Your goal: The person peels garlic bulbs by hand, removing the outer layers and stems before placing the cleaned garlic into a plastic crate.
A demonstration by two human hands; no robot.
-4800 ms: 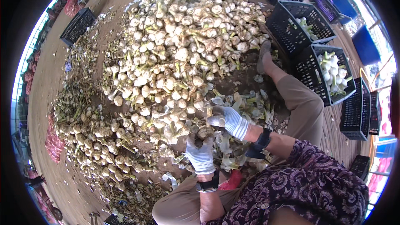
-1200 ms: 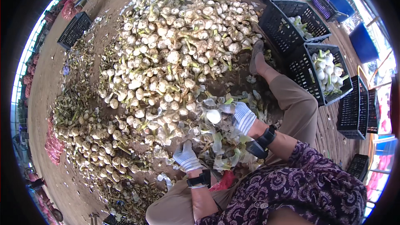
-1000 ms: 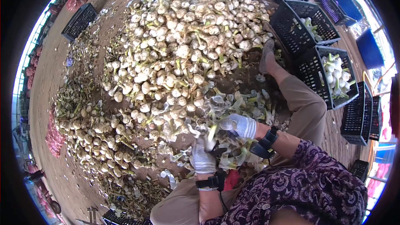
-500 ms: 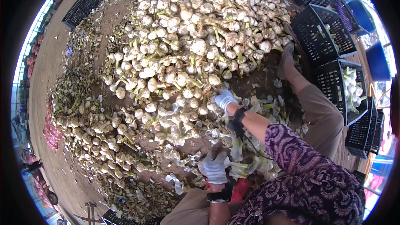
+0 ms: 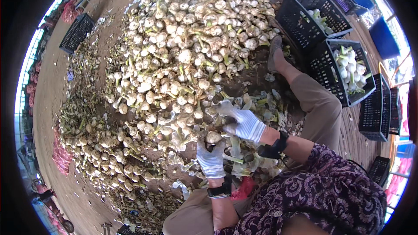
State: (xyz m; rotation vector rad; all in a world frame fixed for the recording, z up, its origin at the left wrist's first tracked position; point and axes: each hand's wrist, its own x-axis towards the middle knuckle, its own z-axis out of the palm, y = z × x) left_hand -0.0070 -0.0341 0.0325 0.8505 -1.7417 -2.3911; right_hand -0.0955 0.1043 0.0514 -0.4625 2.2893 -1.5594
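Down low, the gloved left hand [image 5: 211, 160] closes its fingers around a garlic bulb [image 5: 213, 137] at the near edge of the big garlic pile [image 5: 183, 56]. Just beside it, the gloved right hand [image 5: 244, 122] curls loosely over the bulb's stalk among cut green trimmings [image 5: 257, 104]. Farther right stands a black plastic crate [image 5: 331, 82] holding trimmed bulbs; both forearms rise from the lower edge.

White-gloved hands [image 5: 226, 143]; pale garlic bulb [image 5: 213, 137]; black crates [image 5: 348, 72].
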